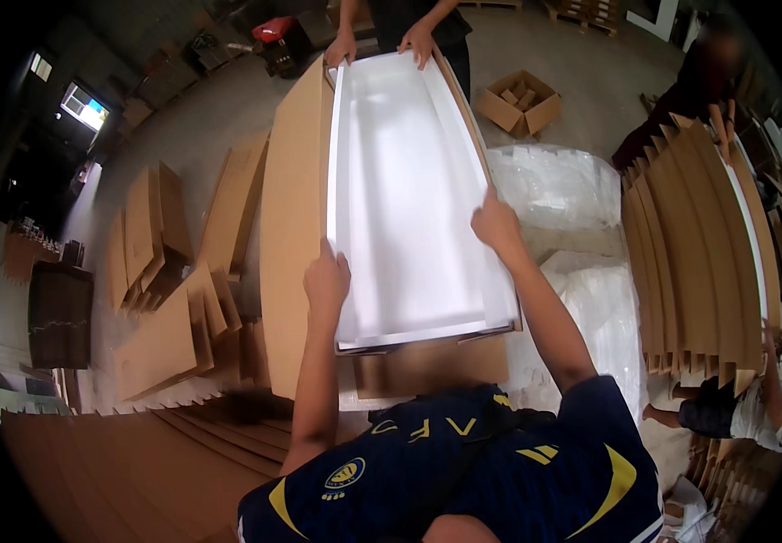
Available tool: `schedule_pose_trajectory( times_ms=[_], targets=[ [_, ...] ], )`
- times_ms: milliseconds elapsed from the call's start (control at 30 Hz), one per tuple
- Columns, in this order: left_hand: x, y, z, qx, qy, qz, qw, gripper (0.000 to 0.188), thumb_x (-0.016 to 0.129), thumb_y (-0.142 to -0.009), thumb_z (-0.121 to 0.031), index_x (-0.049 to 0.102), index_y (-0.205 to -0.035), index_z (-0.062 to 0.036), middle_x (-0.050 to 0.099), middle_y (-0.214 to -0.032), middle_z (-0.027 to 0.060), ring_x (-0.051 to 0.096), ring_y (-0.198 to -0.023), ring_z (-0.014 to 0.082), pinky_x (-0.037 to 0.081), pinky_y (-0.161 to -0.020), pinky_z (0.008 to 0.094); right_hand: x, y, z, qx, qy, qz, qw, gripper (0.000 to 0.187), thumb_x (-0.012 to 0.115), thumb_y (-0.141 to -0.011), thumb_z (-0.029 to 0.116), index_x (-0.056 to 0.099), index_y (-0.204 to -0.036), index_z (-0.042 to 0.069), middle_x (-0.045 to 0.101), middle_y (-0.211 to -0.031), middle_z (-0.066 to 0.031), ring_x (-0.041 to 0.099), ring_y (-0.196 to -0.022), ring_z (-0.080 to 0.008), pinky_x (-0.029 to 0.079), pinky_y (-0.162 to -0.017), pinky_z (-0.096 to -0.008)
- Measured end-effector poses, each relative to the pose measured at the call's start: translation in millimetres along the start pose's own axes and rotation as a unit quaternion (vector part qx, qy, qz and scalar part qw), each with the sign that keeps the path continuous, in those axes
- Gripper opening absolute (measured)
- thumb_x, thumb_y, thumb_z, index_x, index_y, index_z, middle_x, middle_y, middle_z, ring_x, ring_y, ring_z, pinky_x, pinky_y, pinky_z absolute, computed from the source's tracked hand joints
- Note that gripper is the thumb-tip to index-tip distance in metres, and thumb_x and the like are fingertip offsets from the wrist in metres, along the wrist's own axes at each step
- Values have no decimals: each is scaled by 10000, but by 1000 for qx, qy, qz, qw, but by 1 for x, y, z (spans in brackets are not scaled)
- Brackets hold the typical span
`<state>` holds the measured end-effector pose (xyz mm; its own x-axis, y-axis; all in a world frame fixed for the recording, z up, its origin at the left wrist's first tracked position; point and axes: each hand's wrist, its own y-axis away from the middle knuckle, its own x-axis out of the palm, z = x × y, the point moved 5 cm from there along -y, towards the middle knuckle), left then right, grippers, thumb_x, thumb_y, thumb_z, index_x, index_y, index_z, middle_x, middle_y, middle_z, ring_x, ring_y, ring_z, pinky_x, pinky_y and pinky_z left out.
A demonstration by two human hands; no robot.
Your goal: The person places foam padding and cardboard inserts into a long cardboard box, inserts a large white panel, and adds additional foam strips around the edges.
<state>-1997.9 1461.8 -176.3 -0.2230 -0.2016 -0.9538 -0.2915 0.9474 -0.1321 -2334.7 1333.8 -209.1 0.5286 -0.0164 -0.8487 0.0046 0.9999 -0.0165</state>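
A long white panel with raised rims, like a shallow tray (400, 199), lies inside an open cardboard carton (293, 181) in front of me. The carton's wide left flap is folded outward. My left hand (328, 282) is closed over the carton's left edge, right beside the white rim. On the opposite side, my right hand (497, 223) grips the right edge, a little farther from me. At the far end another person's two hands (380, 47) rest on the carton's corners. My fingertips are partly hidden by the edges.
Folded cardboard cartons (151, 235) stand on the floor at left, with stacked cardboard sheets (138, 462) at lower left. Plastic-wrapped bundles (558, 190) lie right of the carton. Beyond are an open box (519, 101) and upright cardboard rows (694, 244), where other people work.
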Motion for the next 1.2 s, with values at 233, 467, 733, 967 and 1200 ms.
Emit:
schedule_pose_trajectory(
  times_ms=[233,467,733,967,1200],
  targets=[
    [76,-1,26,17,-59,-43,997,596,667,-942,-252,440,-1442,-20,668,-1106,290,649,-1038,449,548,-804,518,16,-19,3,-6,72,7,997,650,575,-850,68,356,-1425,-143,701,-1012,-318,718,-880,-433,577,-809,-498],
    [87,110,-93,299,195,112,927,507,700,-923,-371,618,-1332,-82,660,-1225,189,609,-1127,392,454,-1009,480,15,-30,20,-41,93,8,995,731,605,-824,50,338,-1471,-164,710,-987,-298,728,-875,-392,587,-786,-465],
    [93,166,-127,304,174,155,924,455,709,-897,-463,677,-1208,-133,716,-1055,77,668,-948,275,480,-865,408,85,-11,-35,-74,314,-7,946,773,624,-883,112,278,-1535,-117,709,-1008,-221,730,-817,-315,602,-671,-388],
    [95,166,-128,305,155,121,932,418,705,-898,-449,669,-1183,-144,695,-971,48,655,-875,249,457,-796,379,80,19,-24,-225,536,34,813,518,464,-977,106,462,-1460,-79,288,-1633,-223,181,-1529,-446,93,-1245,-606],
    [30,161,-82,235,253,72,936,429,694,-947,-309,640,-1321,-104,621,-1311,140,552,-1250,352,426,-1065,464,15,88,7,-296,163,-12,941,464,671,-878,245,635,-1321,112,329,-1600,-233,199,-1517,-452,129,-1214,-651]
  ],
)
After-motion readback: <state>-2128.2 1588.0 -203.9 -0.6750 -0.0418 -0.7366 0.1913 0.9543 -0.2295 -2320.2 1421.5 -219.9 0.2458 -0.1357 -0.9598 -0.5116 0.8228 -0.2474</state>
